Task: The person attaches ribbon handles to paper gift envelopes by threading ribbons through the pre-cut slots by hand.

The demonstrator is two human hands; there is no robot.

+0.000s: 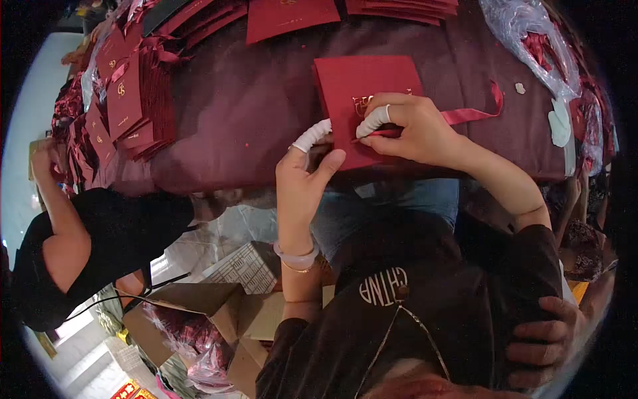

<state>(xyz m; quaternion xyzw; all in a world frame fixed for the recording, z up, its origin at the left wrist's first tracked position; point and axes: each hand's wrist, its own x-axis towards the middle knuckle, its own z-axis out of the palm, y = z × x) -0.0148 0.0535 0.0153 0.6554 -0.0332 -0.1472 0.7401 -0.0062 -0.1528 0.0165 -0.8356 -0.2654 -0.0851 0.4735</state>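
Note:
A red paper gift bag (372, 76) with gold lettering lies on the dark red tablecloth in front of me. My left hand (306, 166) grips its lower left edge, the thumb in front and the index finger, in a white finger cover, at the bag's side. On the bag's face, my right hand (415, 130) pinches a red ribbon (472, 114) between thumb and index finger; that finger also wears a white cover. The ribbon's long tail trails off to the right across the cloth. Part of the gold print is hidden behind my right hand.
Stacked red bags (126, 100) stand at the left, with more bags (292, 20) along the far side. Clear plastic wrapping (531, 40) lies at the far right. Beside me on the left sits another person (106, 239). A cardboard box (189, 299) holds red items in plastic on the floor.

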